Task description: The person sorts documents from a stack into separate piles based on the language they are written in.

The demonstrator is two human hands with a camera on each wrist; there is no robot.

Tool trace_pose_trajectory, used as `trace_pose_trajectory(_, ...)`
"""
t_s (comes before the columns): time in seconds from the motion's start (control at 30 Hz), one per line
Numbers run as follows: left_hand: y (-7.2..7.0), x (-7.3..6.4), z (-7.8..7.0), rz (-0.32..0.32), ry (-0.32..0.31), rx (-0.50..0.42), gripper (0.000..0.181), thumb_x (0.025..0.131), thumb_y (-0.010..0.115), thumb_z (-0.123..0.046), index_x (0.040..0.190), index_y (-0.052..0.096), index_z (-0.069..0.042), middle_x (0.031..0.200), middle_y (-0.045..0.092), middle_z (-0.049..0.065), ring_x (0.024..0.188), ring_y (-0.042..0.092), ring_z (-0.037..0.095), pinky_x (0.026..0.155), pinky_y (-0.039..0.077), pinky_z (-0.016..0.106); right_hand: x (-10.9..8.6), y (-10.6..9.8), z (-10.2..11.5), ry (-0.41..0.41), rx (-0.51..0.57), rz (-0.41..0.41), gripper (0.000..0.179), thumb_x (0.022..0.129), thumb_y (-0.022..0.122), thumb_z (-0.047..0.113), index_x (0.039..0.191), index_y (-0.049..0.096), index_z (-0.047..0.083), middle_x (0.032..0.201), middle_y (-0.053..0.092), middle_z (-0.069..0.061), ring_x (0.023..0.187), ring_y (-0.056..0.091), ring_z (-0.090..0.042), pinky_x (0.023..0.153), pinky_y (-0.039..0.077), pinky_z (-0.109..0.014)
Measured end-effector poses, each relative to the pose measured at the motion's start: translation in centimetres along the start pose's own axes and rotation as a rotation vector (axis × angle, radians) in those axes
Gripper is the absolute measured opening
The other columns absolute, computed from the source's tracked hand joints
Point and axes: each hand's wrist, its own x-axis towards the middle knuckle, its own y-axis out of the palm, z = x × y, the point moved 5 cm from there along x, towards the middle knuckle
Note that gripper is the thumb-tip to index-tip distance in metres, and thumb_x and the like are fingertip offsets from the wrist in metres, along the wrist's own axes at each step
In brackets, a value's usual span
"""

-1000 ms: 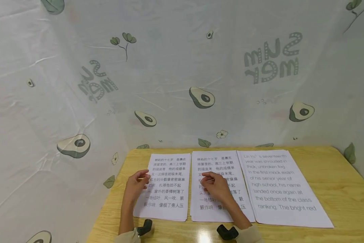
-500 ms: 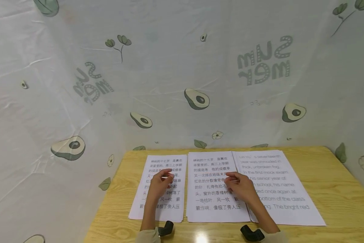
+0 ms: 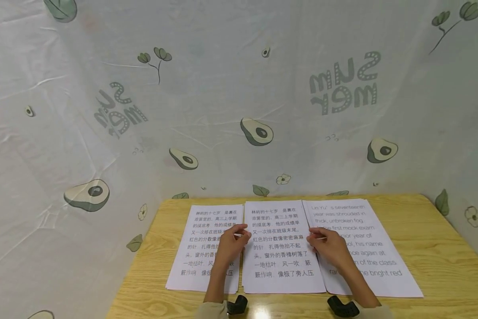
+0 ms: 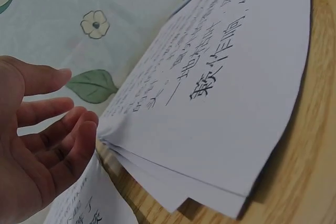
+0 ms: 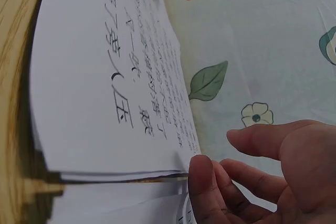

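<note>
The middle paper stack (image 3: 280, 261), printed in Chinese, lies flat between my two hands. My left hand (image 3: 231, 246) is at its left edge, over the right part of the left paper stack (image 3: 200, 252). In the left wrist view, the left fingers (image 4: 84, 135) bend loosely beside the sheets' edge, thumb apart. Over the left part of the English-printed stack (image 3: 382, 279), my right hand (image 3: 330, 246) is by the middle stack's right edge. In the right wrist view, its fingertips (image 5: 202, 171) meet that edge, thumb apart. Neither hand grips paper.
All the stacks lie side by side on a wooden table (image 3: 442, 248). Behind it hangs a pale curtain (image 3: 223, 110) printed with avocados and leaves. Loose sheet corners (image 4: 210, 203) stick out under the middle stack.
Both hands have moved right across the stacks, from over the left and middle ones to either side of the middle one. The camera view has turned slightly.
</note>
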Motion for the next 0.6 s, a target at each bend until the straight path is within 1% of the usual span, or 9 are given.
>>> trace_pose_trajectory(0.13,0.4,-0.1,0.1,-0.001,0.007,0.026,0.041,0.099,0.076,-0.024,0.135,0.072,-0.005,0.109,0.072,0.006,0.082,0.066,0.013,0.065,0.059,0.025,0.0,-0.1,-0.5,0.0,-0.054,-0.014,0.045,0.101,0.072,0.02,0.137,0.067,-0.007,0.114,0.076,-0.018,0.077,0.072,-0.013,0.066,0.052,-0.023)
trace_pose_trajectory(0.23,0.5,-0.3,0.2,-0.002,0.018,0.068,0.041,0.099,0.076,-0.024,0.135,0.072,-0.005,0.107,0.072,0.004,0.083,0.065,0.012,0.065,0.058,0.024,0.1,-0.1,-0.8,-0.025,-0.075,-0.019,0.043,0.101,0.071,0.019,0.136,0.068,-0.007,0.108,0.077,-0.014,0.073,0.071,-0.013,0.068,0.051,-0.023)
trace_pose_trajectory(0.33,0.3,-0.2,0.3,-0.022,0.025,0.125,0.04,0.099,0.076,-0.025,0.134,0.073,-0.004,0.105,0.071,0.002,0.086,0.064,0.012,0.067,0.056,0.023,0.3,-0.1,-1.0,-0.061,-0.109,-0.023,0.042,0.102,0.071,0.018,0.134,0.069,-0.007,0.102,0.078,-0.011,0.071,0.07,-0.011,0.068,0.05,-0.024)
trace_pose_trajectory(0.43,0.1,-0.2,0.5,-0.044,-0.001,0.168,0.039,0.099,0.077,-0.025,0.133,0.074,-0.006,0.103,0.071,0.0,0.089,0.063,0.012,0.07,0.053,0.022,0.4,-0.1,-1.2,-0.064,-0.127,-0.013,0.042,0.102,0.071,0.02,0.135,0.069,-0.007,0.102,0.079,-0.01,0.071,0.07,-0.011,0.069,0.05,-0.025)
trace_pose_trajectory(0.53,0.0,-0.1,0.9,-0.043,-0.024,0.174,0.039,0.099,0.077,-0.024,0.132,0.074,-0.005,0.102,0.07,0.0,0.089,0.062,0.013,0.07,0.052,0.021,0.5,-0.1,-1.3,-0.051,-0.137,-0.005,0.044,0.102,0.071,0.021,0.136,0.068,-0.007,0.103,0.078,-0.01,0.071,0.07,-0.012,0.07,0.05,-0.026)
trace_pose_trajectory(0.6,-0.1,-0.1,1.0,-0.039,-0.028,0.172,0.038,0.098,0.077,-0.024,0.131,0.075,-0.005,0.101,0.07,0.0,0.088,0.061,0.013,0.069,0.051,0.021,0.5,0.0,-1.3,-0.043,-0.135,-0.001,0.044,0.102,0.071,0.021,0.136,0.068,-0.007,0.103,0.078,-0.01,0.07,0.07,-0.012,0.07,0.05,-0.026)
